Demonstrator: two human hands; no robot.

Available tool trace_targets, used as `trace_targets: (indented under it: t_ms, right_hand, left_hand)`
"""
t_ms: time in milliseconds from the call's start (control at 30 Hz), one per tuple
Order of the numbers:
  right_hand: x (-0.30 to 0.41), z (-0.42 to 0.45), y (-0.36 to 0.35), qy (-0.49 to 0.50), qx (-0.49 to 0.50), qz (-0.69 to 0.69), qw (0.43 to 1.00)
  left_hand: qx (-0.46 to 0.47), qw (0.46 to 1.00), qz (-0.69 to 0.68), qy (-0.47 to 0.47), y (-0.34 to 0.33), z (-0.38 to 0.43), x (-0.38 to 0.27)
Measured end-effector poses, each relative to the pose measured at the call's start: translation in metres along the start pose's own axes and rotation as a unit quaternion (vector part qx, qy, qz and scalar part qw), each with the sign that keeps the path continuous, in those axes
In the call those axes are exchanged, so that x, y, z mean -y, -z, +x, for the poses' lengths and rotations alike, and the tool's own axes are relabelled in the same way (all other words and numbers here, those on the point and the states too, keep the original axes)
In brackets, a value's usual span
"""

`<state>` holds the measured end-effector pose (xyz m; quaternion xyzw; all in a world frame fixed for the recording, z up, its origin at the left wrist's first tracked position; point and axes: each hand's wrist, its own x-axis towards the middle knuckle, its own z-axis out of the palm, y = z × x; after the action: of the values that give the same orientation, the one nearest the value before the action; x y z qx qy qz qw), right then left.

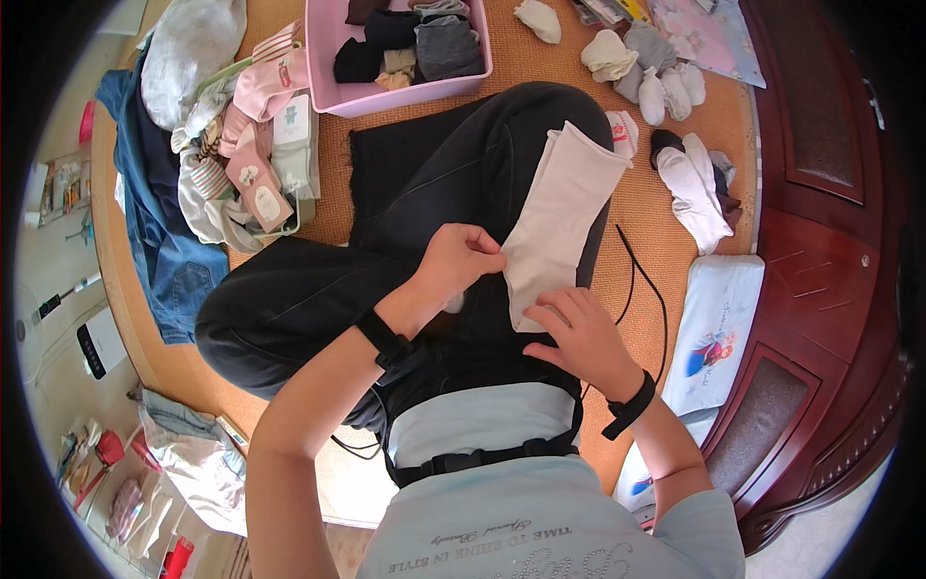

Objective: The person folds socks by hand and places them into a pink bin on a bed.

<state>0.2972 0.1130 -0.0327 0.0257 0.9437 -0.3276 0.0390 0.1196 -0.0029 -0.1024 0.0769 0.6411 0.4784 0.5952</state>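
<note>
A pair of white socks (561, 217), laid one over the other, lies flat on the black trousers (448, 181) over my bent knee. At its left edge my left hand (466, 257) pinches the fabric between thumb and fingertips. My right hand (575, 333) rests at the lower end of the socks, thumb and fingers apart, fingertips touching the fabric; whether it grips any is unclear. Beyond my legs stands a pink plastic bin (398, 105) holding dark, grey and beige rolled socks.
A basket of pink and white socks (264, 87) stands left, beside blue jeans (170, 268). Rolled white and grey socks (651, 94) lie at the upper right, with more socks (694, 188) below them. A black cord (662, 304) and a printed cushion (716, 333) lie right, near a dark red wooden headboard (810, 289).
</note>
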Motion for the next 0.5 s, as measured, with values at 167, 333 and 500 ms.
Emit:
trace_targets:
  t_ms: [167,333,500]
  right_hand:
    - [-0.020,-0.018,-0.020,0.036,-0.026,-0.053,0.998]
    - [-0.024,-0.016,-0.023,0.067,-0.054,-0.067,0.994]
    - [-0.022,-0.012,-0.018,0.045,-0.054,-0.041,0.997]
  left_hand:
    - [-0.009,0.997,-0.018,-0.075,-0.002,0.006,0.008]
    - [-0.016,0.989,0.087,-0.116,-0.002,0.003,0.002]
    - [-0.060,0.956,0.215,-0.191,-0.011,-0.013,-0.017]
